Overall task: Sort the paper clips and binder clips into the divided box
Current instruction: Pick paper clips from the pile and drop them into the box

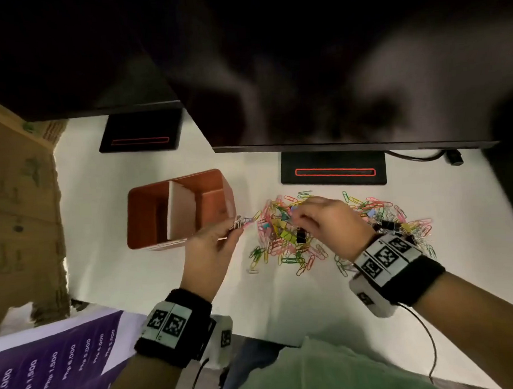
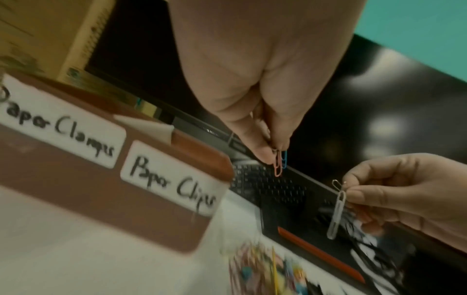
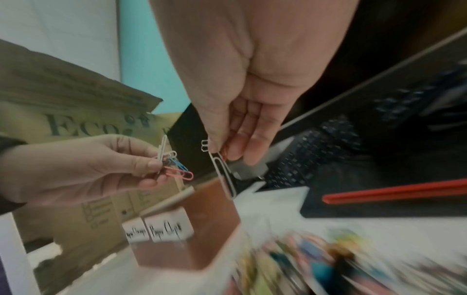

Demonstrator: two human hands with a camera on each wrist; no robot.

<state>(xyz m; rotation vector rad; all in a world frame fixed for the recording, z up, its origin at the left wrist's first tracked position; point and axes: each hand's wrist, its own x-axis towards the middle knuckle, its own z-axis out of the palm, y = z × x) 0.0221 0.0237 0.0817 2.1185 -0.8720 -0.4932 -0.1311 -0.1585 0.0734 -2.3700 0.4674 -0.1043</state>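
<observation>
The brown divided box [image 1: 149, 217] stands left of centre, with a white divider [image 1: 180, 213]. Its labels read "Paper Clamps" [image 2: 60, 123] and "Paper Clips" [image 2: 171, 179]. My left hand [image 1: 236, 229] hovers by the box's near right corner and pinches a small bunch of paper clips [image 1: 242, 222], pink, blue and white [image 3: 174, 163]. My right hand [image 1: 298, 219] is over the pile of coloured paper clips and binder clips [image 1: 284, 246] and pinches a white paper clip [image 3: 223, 173] that hangs down [image 2: 336, 215]. Black binder clips [image 1: 300, 236] lie in the pile.
Two black monitor stands with red lines [image 1: 333, 172] [image 1: 141, 138] sit behind the box and the pile, under dark screens. A cardboard box [image 1: 18, 206] stands at the left. A purple printed sheet [image 1: 50, 368] lies at the near left. A keyboard [image 2: 265, 183] shows behind.
</observation>
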